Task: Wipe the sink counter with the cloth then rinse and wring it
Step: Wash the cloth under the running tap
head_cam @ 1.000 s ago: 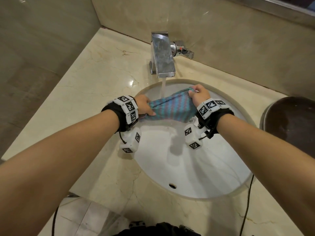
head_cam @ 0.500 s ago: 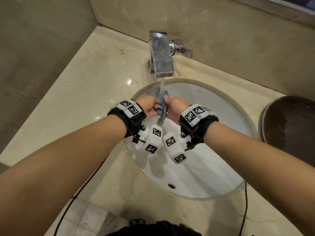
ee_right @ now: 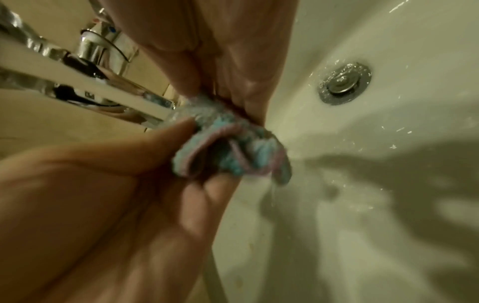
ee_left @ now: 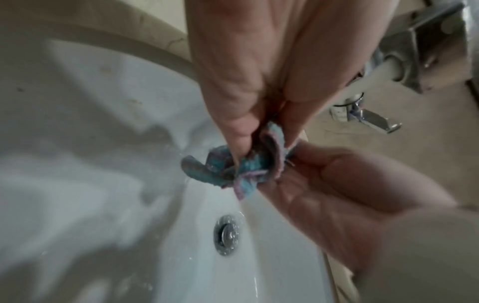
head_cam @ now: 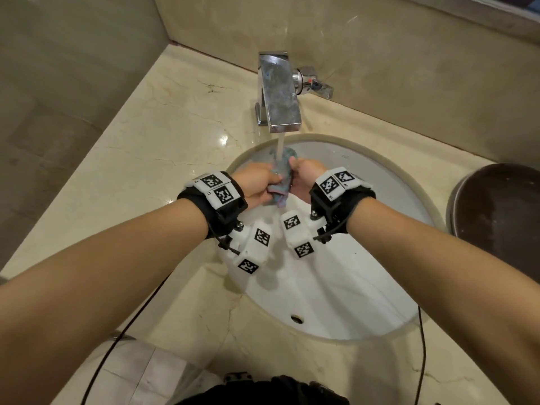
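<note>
Head view: we hold the cloth (head_cam: 281,178), bunched into a narrow wad, over the white sink (head_cam: 365,287) beneath the chrome faucet (head_cam: 280,96). The water stream (head_cam: 280,149) falls onto the upper end of the cloth. Our left hand (head_cam: 257,185) and right hand (head_cam: 305,178) close on it from either side, knuckles nearly meeting.

Left wrist view: the left-hand fingers (ee_left: 233,127) are drawn narrow, thumb and fingertips pinching the blue-and-pink folds of the cloth (ee_left: 249,166). The right hand (ee_left: 337,184) lies just below, its fingers curled against the same wad. The drain (ee_left: 226,234) sits below in the basin.

Right wrist view: the right-hand fingers (ee_right: 249,82) are pressed together and clamp the cloth (ee_right: 233,149) at its upper edge; the left hand (ee_right: 124,174) grips the lower folds, thumb tip on the fabric. Water drips from the cloth into the sink.

The cream marble counter (head_cam: 140,159) surrounds the basin, and a dark round lid (head_cam: 496,211) rests at its right edge.
</note>
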### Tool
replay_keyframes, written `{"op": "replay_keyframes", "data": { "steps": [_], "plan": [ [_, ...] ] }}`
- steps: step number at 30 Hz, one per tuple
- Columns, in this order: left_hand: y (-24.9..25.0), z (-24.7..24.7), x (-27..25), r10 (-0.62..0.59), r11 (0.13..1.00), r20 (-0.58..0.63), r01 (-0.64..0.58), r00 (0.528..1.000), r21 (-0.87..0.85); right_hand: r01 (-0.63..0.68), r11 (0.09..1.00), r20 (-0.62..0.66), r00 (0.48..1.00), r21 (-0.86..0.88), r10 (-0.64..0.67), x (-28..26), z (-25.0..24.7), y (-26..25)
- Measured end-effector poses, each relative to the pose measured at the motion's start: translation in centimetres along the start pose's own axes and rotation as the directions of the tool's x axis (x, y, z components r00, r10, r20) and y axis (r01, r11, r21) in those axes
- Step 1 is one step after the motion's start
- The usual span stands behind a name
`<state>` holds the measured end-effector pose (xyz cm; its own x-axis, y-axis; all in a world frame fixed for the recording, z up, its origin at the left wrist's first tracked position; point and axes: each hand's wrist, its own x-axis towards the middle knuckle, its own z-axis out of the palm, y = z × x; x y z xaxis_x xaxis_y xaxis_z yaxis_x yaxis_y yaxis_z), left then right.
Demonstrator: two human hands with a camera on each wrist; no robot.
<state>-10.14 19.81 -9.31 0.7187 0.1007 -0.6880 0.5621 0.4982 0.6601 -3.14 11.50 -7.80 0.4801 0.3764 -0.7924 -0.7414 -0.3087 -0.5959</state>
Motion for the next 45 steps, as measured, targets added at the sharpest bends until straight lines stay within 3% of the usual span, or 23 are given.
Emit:
{"op": "replay_keyframes", "data": {
  "steps": [6,9,11,13,15,16,19,21,25,28,30,32,34,37,40,43,45],
  "plan": [
    [-0.1,-1.7,0.8,0.086,0.992,-0.113,-0.074,0.990,0.102,-0.024,0.999,0.069,0.997,0.030,0.022,-0.5,0.1,0.6],
    [-0.3,-0.7,-0.2,0.020,0.997,0.029,-0.022,0.999,0.075,0.016,0.999,-0.005,1.000,0.029,-0.016,-0.3,-0.1,0.1],
    [-0.4,-0.3,-0.5,-0.014,0.989,0.104,-0.001,0.994,0.150,0.020,1.000,-0.055,0.998,0.012,-0.019,-0.2,-0.6,0.0],
    [0.0,-0.8,-0.5,-0.004,0.933,0.006,0.002,1.000,0.359,0.012,0.997,-0.051,0.999,-0.079,-0.016,-0.6,-1.0,-0.2],
    [0.3,-1.9,-0.5,0.071,0.798,-0.179,0.051,0.981,0.600,0.055,0.980,-0.022,0.998,-0.192,-0.061,-0.6,-1.6,-0.8],
    [0.2,-2.5,-0.4,0.097,0.749,-0.241,0.088,0.966,0.656,0.082,0.966,-0.021,0.996,-0.244,-0.090,-0.6,-1.8,-1.1],
    [-0.6,-3.2,0.1,0.094,0.767,-0.293,0.119,0.951,0.630,0.144,0.954,0.038,0.990,-0.261,-0.139,-0.6,-2.5,-2.1],
    [-0.7,-2.7,0.3,0.170,0.757,-0.248,0.035,0.954,0.652,0.157,0.954,0.141,0.982,-0.255,-0.124,-0.9,-2.3,-2.5],
    [0.0,-0.8,0.4,0.349,0.755,-0.005,-0.278,0.937,0.594,0.219,0.931,0.282,0.950,-0.292,-0.135,-2.1,-1.2,-2.8],
    [-0.1,-0.6,0.5,0.353,0.816,-0.083,-0.263,0.932,0.515,0.262,0.916,0.223,0.954,-0.302,-0.200,-2.1,-1.5,-3.2],
    [-0.2,-0.8,0.5,0.320,0.787,-0.152,-0.174,0.935,0.592,0.299,0.859,0.070,0.952,-0.417,-0.297,-1.4,-2.3,-3.5],
    [-0.3,-1.1,0.3,0.281,0.722,-0.182,-0.082,0.942,0.687,0.272,0.709,-0.060,0.913,-0.651,-0.404,-1.1,-3.2,-4.1],
    [-0.2,-1.5,-0.1,0.264,0.705,-0.170,-0.070,0.949,0.706,0.205,0.583,-0.121,0.874,-0.786,-0.470,-1.0,-4.2,-4.4],
    [-0.1,-2.0,-0.5,0.246,0.711,-0.121,-0.094,0.962,0.696,0.182,0.587,-0.169,0.854,-0.789,-0.492,-0.6,-5.0,-4.2],
    [-0.1,-2.2,-0.5,0.278,0.705,-0.138,-0.105,0.951,0.701,0.212,0.593,-0.163,0.842,-0.777,-0.515,-0.2,-4.8,-3.5],
    [0.3,-1.9,-0.7,0.351,0.755,-0.211,-0.142,0.912,0.640,0.217,0.571,-0.058,0.904,-0.791,-0.424,-0.1,-5.1,-2.6],
    [0.7,-1.6,-0.8,0.415,0.744,-0.202,-0.204,0.887,0.636,0.183,0.478,0.030,0.950,-0.859,-0.311,0.0,-5.7,-2.3]
  ]
}}
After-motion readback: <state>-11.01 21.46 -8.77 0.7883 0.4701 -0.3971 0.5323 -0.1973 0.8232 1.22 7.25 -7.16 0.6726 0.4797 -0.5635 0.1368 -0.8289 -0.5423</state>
